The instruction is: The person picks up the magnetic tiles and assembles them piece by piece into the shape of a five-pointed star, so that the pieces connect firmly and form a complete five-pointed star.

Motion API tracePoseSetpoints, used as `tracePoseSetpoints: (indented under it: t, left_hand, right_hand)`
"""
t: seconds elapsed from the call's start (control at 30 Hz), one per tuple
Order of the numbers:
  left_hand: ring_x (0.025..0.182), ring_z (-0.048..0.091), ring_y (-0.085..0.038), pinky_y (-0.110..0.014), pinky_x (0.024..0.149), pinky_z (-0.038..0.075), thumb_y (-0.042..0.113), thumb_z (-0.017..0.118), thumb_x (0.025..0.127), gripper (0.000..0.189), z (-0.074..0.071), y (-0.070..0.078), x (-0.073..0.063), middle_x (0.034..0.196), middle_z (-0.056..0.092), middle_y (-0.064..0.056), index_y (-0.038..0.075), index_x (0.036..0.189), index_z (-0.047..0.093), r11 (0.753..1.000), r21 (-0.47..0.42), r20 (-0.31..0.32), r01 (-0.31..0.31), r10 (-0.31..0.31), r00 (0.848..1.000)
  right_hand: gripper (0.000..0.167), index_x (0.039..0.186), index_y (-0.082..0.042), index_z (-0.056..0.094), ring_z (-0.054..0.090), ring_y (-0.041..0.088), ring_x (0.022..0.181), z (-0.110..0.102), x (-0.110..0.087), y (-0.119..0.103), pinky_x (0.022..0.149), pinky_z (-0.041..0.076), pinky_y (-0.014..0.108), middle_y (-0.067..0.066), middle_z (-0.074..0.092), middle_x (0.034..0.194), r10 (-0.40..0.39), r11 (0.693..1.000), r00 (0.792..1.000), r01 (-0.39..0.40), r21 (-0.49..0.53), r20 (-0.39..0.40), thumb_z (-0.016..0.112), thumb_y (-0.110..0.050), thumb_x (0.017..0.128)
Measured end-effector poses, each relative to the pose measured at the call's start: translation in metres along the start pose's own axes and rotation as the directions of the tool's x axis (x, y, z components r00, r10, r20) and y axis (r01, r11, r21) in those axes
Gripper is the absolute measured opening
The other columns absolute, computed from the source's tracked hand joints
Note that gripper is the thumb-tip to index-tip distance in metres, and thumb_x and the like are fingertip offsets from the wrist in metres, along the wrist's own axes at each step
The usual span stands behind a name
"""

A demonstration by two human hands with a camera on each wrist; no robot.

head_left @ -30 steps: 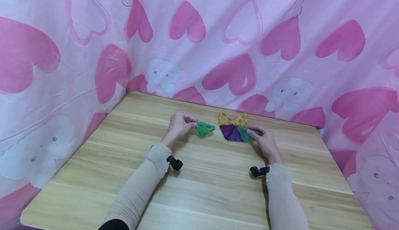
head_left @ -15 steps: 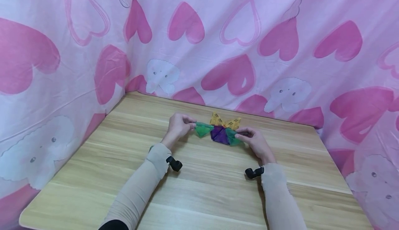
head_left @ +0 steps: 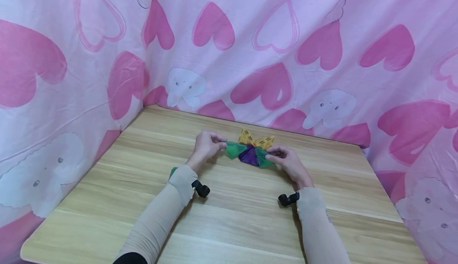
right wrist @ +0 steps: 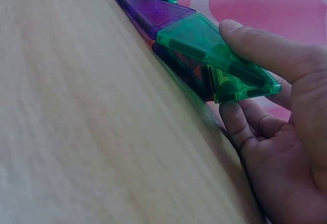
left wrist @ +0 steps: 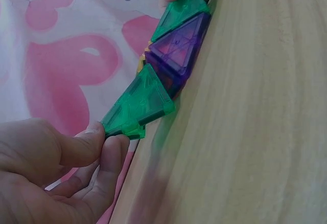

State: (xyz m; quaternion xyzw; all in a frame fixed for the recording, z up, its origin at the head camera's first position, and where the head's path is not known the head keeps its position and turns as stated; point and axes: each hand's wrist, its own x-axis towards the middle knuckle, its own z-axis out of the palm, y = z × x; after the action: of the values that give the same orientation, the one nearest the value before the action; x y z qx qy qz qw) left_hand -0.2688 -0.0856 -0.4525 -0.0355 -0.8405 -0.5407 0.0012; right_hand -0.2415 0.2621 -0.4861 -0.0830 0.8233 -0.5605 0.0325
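My left hand [head_left: 207,148] pinches the outer corner of a green triangular magnetic tile piece [left wrist: 137,101] between thumb and fingers. Its inner end meets the purple triangular tiles [head_left: 249,155] at the middle of a small tile build. On the build's other side, my right hand [head_left: 289,161] pinches a green magnetic tile piece [right wrist: 204,45], thumb on top and fingers beneath. Two yellow tiles [head_left: 246,137] stick up behind the purple ones like pointed ears. In the left wrist view the purple part [left wrist: 176,47] is close over the tabletop.
The wooden table [head_left: 236,224] ends at the back against a pink heart-print curtain [head_left: 214,25]. A small green piece [head_left: 173,171] peeks out beside the left cuff, mostly hidden by the sleeve. A black wrist camera [head_left: 201,189] juts from the left wrist.
My right hand has moved left with the purple, yellow and green build, bringing it against the green piece in my left hand. The left hand has stayed nearly still.
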Motion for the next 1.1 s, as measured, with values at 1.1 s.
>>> tracePoseSetpoints:
  t: [1.1]
  left_hand:
    - [0.077,0.083,-0.029,-0.037,0.074,0.069,0.008,0.07,0.11,0.023,0.005,0.017,-0.007,0.099,0.08,-0.025,-0.005,0.128,0.075,0.942,-0.247,0.159,0.227,-0.192,0.968]
  right_hand:
    - [0.071,0.175,-0.009,0.03,0.053,0.044,0.15,-0.006,0.011,0.002,0.103,0.059,0.023,0.023,0.045,0.171,-0.019,0.992,0.999,0.025,0.127,-0.048,0.064,-0.026,0.116]
